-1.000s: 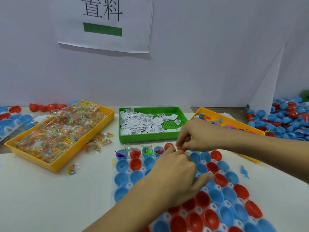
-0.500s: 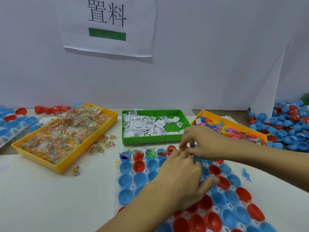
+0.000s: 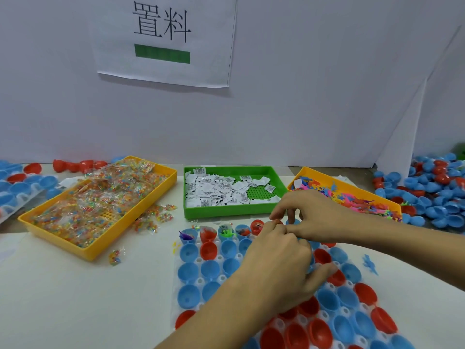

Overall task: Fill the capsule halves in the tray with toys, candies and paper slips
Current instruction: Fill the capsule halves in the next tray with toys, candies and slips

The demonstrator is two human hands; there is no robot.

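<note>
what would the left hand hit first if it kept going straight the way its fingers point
Probably the right hand: the left hand points up-table, fingertips already at its fingers. Past that lies the green tray; depth is unclear.

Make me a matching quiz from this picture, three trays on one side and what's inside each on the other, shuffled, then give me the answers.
Trays:
1. left yellow tray
2. green tray
3. right yellow tray

Contents:
A. small colourful plastic toys
B. clear candy packets
C. white printed paper slips

Pairs: 1-B, 2-C, 3-A
</note>
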